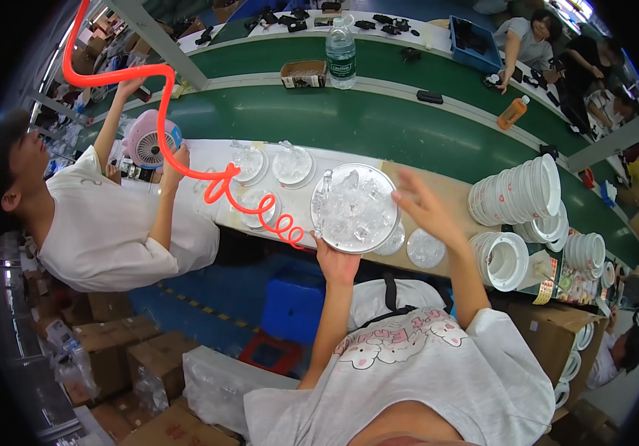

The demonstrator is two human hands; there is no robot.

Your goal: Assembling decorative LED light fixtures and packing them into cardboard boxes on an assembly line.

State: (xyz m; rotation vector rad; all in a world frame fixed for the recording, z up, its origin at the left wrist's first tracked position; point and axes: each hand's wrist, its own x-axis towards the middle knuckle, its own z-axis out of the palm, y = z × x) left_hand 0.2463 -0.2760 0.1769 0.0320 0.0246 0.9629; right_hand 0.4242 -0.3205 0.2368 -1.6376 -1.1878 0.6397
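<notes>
My left hand point(336, 262) grips the near edge of a round white lamp base point(370, 250), its fingers partly hidden beneath. Clear, crystal-like plastic pieces point(353, 210) cover the base's upper face, and a clear upright lump stands at its left side. My right hand point(425, 207) hovers at the base's right rim, fingers stretched out and slightly blurred; nothing shows in it. Below and right of the base, a round clear disc point(425, 250) lies on the bench, with another partly covered by the base.
Smaller round pieces with clear tops point(293, 166) stand to the left. A red coiled hose point(264, 208) hangs across them. White rings point(513, 192) are stacked at right. Beyond runs a green conveyor point(401, 123) with a water bottle point(341, 56). At left a co-worker point(111, 223) holds a pink fan point(148, 140).
</notes>
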